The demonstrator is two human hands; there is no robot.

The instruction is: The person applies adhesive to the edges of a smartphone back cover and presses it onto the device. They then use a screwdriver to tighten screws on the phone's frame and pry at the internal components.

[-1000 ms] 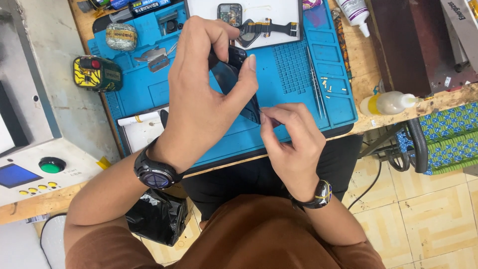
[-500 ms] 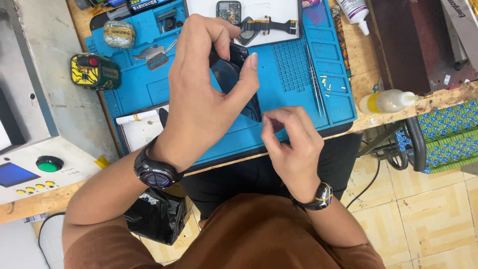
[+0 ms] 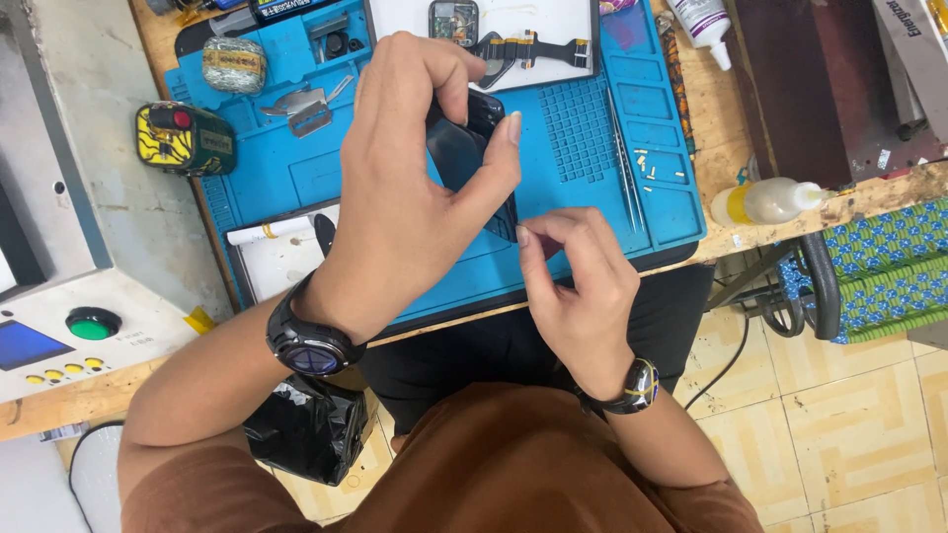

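Change: barely any, my left hand (image 3: 410,188) still clamps the dark device (image 3: 464,148).
Right hand (image 3: 578,286): fingertips pinched shut; can't tell on what.
Labels: white-labelled bottle (image 3: 703,20) top right.

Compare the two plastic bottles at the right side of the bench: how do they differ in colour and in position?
The white bottle sits at the top edge of the view, partly cut off, beside the blue mat. The yellowish bottle lies on its side near the front edge of the wooden bench, nozzle pointing right. The white bottle looks opaque; the yellowish bottle is translucent, its contents showing. Both rest off the mat, and neither hand touches them.
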